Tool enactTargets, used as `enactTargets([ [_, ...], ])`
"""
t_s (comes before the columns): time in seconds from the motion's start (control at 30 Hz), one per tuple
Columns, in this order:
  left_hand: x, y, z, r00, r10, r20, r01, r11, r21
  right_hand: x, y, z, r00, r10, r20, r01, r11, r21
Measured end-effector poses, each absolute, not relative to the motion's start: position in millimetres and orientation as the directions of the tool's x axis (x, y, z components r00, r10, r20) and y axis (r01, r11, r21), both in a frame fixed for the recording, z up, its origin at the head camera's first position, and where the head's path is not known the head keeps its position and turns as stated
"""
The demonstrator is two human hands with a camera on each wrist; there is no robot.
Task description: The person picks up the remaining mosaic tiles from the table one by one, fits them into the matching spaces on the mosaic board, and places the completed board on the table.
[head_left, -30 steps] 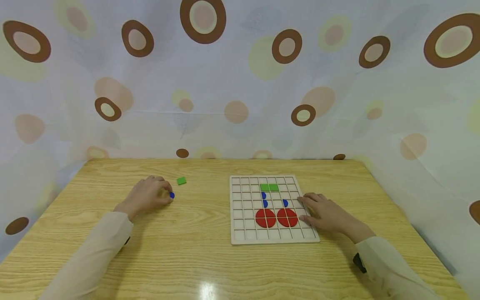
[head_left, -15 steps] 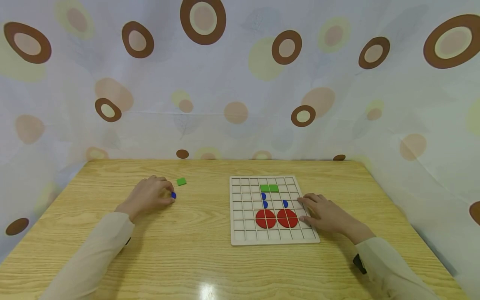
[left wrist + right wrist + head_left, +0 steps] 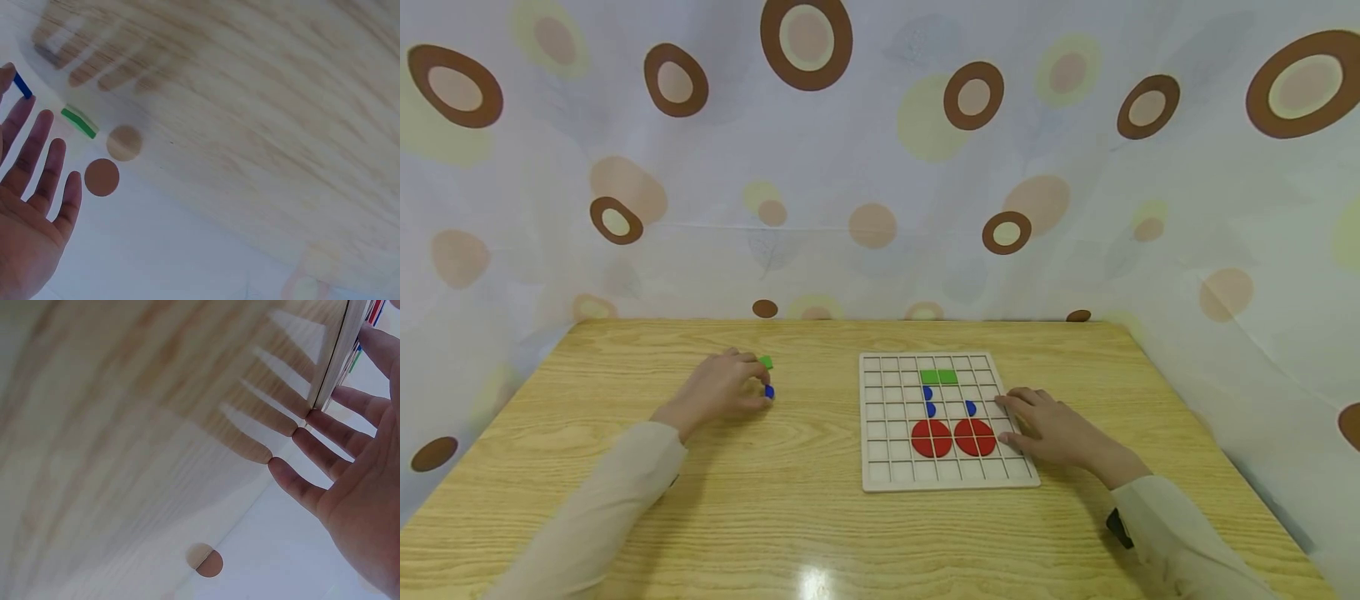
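Between thumb and index finger my left hand [image 3: 718, 387] pinches a small blue half-round tile [image 3: 769, 392]. In the left wrist view that blue tile [image 3: 22, 85] appears edge-on, and the other fingers are spread. A green square tile [image 3: 766, 362] lies on the table just behind this hand, partly covered by it in the head view. My right hand [image 3: 1048, 425] rests with extended fingers at the right edge of a white grid board [image 3: 887, 475]. On the board lie two green squares [image 3: 938, 377], three blue half-rounds [image 3: 928, 393] and two red discs [image 3: 931, 438].
The light wooden table [image 3: 797, 517] reflects a lamp near its front. A pale curtain [image 3: 865, 150] with brown and beige circles hangs behind the table and along its sides.
My left hand has moved to the right with the blue tile, and now covers part of the green square on the table. The right hand and the board have stayed put.
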State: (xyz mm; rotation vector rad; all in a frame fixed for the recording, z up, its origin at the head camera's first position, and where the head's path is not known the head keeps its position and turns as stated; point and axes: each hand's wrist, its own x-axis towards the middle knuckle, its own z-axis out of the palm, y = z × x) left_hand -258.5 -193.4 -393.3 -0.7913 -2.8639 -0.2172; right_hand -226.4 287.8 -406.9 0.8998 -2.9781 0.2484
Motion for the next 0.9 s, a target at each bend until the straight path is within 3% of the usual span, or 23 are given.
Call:
enactTargets([
  [0.5,-264.9,-152.1,-397.5,-0.776,0.597,0.204,0.620,0.781,0.076,-226.2,287.4,-407.4,-0.845,-0.533,0.054,-0.534,0.833,-0.145],
  [0.9,-265.9,-118.1,-397.7,-0.757,0.624,0.194,0.651,0.747,0.136,-226.3,287.3,-408.0,-0.848,-0.527,0.051,-0.528,0.836,-0.146],
])
